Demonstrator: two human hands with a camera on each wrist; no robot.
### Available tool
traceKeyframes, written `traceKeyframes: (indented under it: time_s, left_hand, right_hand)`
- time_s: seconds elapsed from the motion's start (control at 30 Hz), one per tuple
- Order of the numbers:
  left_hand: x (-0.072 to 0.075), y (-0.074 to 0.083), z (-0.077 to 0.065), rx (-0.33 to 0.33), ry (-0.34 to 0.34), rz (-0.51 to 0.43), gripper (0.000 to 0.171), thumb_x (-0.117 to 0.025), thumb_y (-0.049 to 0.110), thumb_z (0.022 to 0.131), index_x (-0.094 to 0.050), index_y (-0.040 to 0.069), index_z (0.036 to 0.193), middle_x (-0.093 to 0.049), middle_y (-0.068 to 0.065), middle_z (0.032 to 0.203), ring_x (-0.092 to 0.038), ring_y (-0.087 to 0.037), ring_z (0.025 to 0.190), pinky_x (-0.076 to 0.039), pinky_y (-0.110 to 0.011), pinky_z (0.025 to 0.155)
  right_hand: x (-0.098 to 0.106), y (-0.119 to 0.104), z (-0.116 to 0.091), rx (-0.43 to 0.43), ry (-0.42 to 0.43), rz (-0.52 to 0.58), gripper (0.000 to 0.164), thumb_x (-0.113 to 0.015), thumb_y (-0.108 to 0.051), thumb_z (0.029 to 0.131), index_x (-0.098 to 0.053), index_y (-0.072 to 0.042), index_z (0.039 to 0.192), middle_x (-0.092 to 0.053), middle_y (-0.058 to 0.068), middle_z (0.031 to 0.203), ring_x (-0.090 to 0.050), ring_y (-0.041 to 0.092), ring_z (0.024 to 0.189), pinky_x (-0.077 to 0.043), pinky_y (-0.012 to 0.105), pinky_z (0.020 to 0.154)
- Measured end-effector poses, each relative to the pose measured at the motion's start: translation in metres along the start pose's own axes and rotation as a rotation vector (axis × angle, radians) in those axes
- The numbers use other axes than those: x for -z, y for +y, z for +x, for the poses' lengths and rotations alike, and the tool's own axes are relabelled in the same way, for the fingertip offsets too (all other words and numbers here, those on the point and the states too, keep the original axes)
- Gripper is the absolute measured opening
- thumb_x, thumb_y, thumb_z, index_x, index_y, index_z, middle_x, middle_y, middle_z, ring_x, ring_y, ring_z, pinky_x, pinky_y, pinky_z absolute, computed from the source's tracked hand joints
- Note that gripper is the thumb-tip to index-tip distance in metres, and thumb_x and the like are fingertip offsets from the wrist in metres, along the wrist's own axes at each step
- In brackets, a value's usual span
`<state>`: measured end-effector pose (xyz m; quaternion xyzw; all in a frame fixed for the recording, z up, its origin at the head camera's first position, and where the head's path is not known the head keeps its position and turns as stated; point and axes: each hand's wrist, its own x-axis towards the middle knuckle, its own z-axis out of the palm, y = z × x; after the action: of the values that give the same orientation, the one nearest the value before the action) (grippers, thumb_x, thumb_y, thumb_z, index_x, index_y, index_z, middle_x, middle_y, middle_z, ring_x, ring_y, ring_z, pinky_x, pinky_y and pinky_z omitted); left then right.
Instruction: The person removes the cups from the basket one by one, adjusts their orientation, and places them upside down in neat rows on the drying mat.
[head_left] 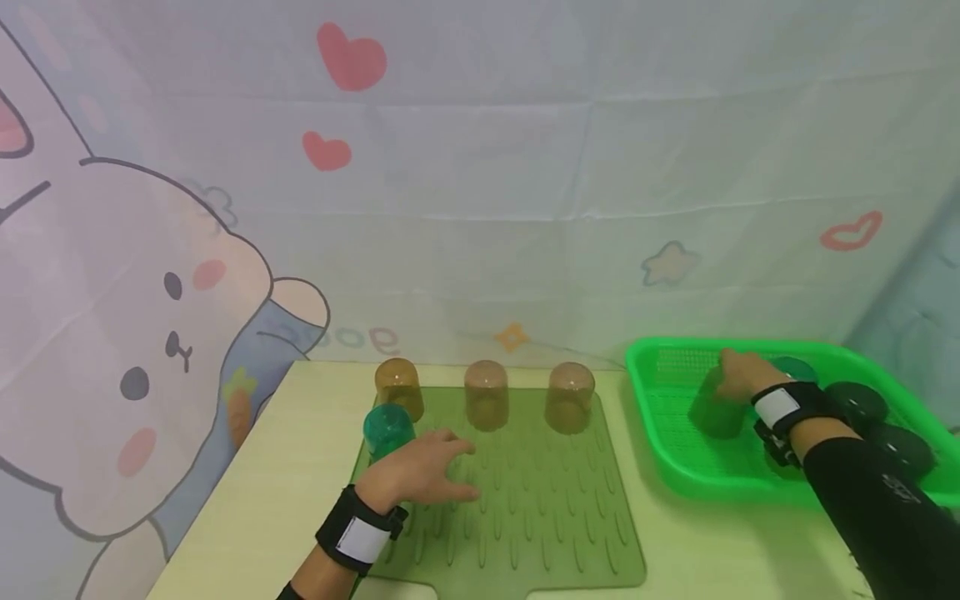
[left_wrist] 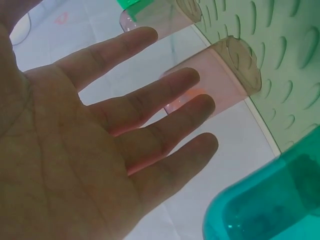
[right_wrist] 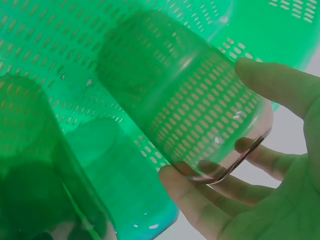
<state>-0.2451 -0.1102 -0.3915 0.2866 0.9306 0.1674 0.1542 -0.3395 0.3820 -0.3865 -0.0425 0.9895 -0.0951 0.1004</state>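
Note:
My right hand [head_left: 742, 377] reaches into the green basket and grips a see-through cup [head_left: 716, 410]. In the right wrist view, thumb and fingers are around one end of that cup [right_wrist: 195, 100], and the basket's holes show through it. My left hand [head_left: 420, 471] hovers over the green ridged mat [head_left: 540, 517], fingers spread and holding nothing. Beside it, on the mat's left side, stands a teal cup [head_left: 388, 427], partly hidden by the hand. Along the mat's back edge stand an amber cup [head_left: 399, 387] and two pinkish cups [head_left: 486, 396], rounded ends up.
The green basket [head_left: 652, 450] stands at the right of the pale table [head_left: 247, 500]. Inside it lie another teal cup [head_left: 795, 367] and dark cups [head_left: 855, 406] near my right forearm. A printed cloth [head_left: 480, 183] hangs behind the table.

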Motion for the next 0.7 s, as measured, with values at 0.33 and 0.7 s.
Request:
traceKeyframes:
  time_s: [0.33, 0.7]
  left_hand:
    - [-0.002, 0.004, 0.001, -0.017, -0.003, 0.002, 0.058, -0.067, 0.046, 0.086, -0.054, 0.013, 0.132, -0.046, -0.014, 0.134, -0.046, -0.032, 0.122, -0.045, -0.044, 0.092]
    - [-0.006, 0.010, 0.003, -0.040, -0.012, 0.006, 0.059, -0.067, 0.046, 0.085, -0.054, 0.014, 0.132, -0.047, -0.013, 0.133, -0.045, -0.032, 0.123, -0.044, -0.044, 0.093]
  right_hand:
    - [0.006, -0.011, -0.013, 0.064, 0.007, 0.050, 0.071, -0.070, -0.025, 0.085, -0.033, 0.021, 0.125, -0.047, 0.042, 0.112, -0.050, 0.054, 0.098, -0.049, 0.051, 0.069]
    - [0.023, -0.046, -0.052, 0.172, 0.136, 0.069, 0.070, -0.069, -0.029, 0.085, -0.036, 0.015, 0.128, -0.045, 0.040, 0.118, -0.051, 0.050, 0.100, -0.049, 0.051, 0.070]
